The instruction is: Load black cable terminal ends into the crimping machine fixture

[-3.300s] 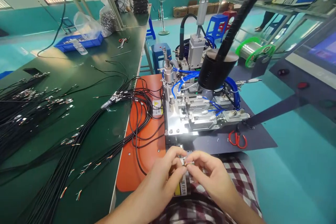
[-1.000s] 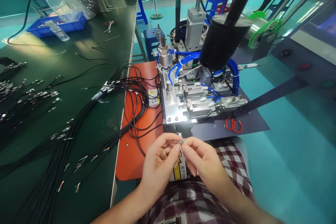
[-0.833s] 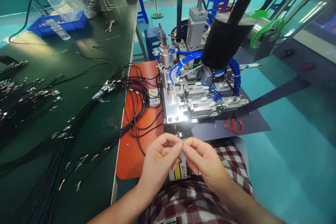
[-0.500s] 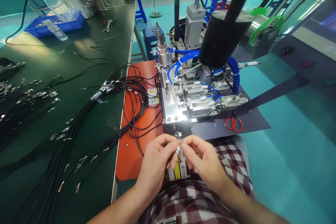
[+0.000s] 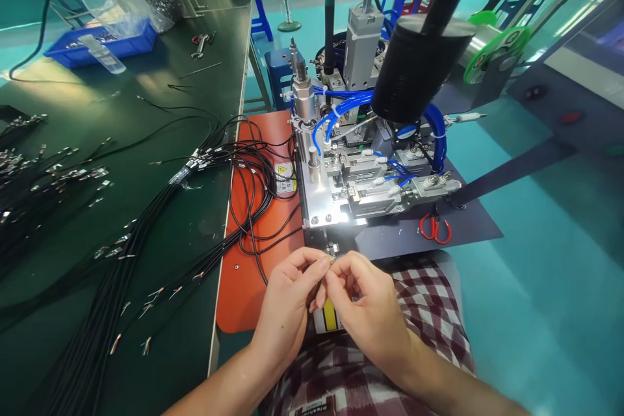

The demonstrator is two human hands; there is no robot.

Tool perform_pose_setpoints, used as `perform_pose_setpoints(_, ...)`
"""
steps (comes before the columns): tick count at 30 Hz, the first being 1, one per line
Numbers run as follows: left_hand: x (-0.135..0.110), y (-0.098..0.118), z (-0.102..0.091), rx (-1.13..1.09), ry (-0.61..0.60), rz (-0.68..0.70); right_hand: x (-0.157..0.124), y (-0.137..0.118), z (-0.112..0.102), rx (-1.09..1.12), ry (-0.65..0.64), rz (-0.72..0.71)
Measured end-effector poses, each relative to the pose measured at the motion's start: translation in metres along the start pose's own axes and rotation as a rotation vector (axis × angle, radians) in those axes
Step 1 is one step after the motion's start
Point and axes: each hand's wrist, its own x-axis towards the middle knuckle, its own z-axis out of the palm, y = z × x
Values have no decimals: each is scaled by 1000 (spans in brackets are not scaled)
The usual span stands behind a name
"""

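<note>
My left hand [image 5: 290, 292] is closed in a pinch near the front edge of the machine. Between its thumb and finger are the thin wire ends [image 5: 332, 259] of a cable, mostly hidden by the fingers. Close beside it, fingertips almost meeting, my right hand [image 5: 365, 302] pinches at the same wires. A black cable [image 5: 258, 266] runs over the orange board and passes behind my left hand. Just ahead of the fingertips stands the silver machine [image 5: 336, 198] with blue air hoses [image 5: 351, 104].
Bundled black cables [image 5: 141, 221] with stripped, coloured ends lie across the dark table [image 5: 195, 299] and orange board [image 5: 258, 312]. Red-handled scissors [image 5: 435, 229] rest on the machine's base. A black cylinder [image 5: 419, 71] overhangs the machine. A blue bin [image 5: 107, 45] is at the far left.
My right hand has shifted slightly left and turned, bringing its fingertips closer to my left fingers. The left hand has barely moved.
</note>
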Motion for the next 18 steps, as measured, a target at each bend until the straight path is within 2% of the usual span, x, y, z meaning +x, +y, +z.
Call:
perform_pose_setpoints(5,1,-1,0,-17,-11,-20,2,0,0,139,-79,121)
perform_pose_setpoints(10,4,-3,-2,-15,-22,-1,2,2,1,75,-36,74)
perform_pose_setpoints(13,4,0,-3,-10,-37,-17,5,5,-7,72,-76,51)
perform_pose_setpoints(18,2,4,-2,-17,-63,-73,13,9,-21,359,-108,242)
